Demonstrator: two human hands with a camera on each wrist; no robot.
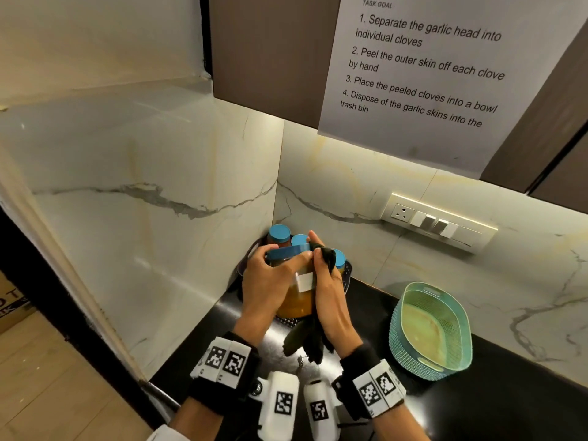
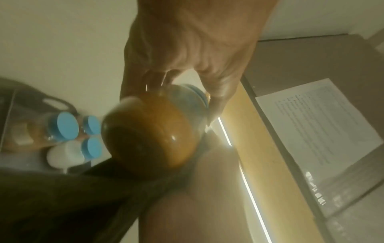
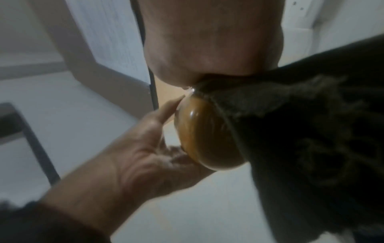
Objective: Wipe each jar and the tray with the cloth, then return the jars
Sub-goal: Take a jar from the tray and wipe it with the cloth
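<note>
A large jar [image 1: 297,297] with orange-brown contents, a blue lid and a white label is held up in front of the dark tray [image 1: 347,275] in the counter's corner. My left hand [image 1: 270,281] grips the jar near its lid; in the left wrist view the jar [image 2: 151,131] fills the middle, and in the right wrist view the jar's base [image 3: 205,136] shows. My right hand [image 1: 331,291] presses a dark cloth [image 1: 310,338] against the jar's right side; the cloth [image 3: 311,131] drapes over it and hangs below. Several blue-lidded jars [image 2: 66,125] stand in the tray.
A teal plastic basket [image 1: 432,329] sits on the black counter [image 1: 509,393] to the right. Marble walls close the corner on the left and behind. A socket and switch panel [image 1: 439,222] is on the back wall. A printed sheet [image 1: 420,74] hangs from the cabinet.
</note>
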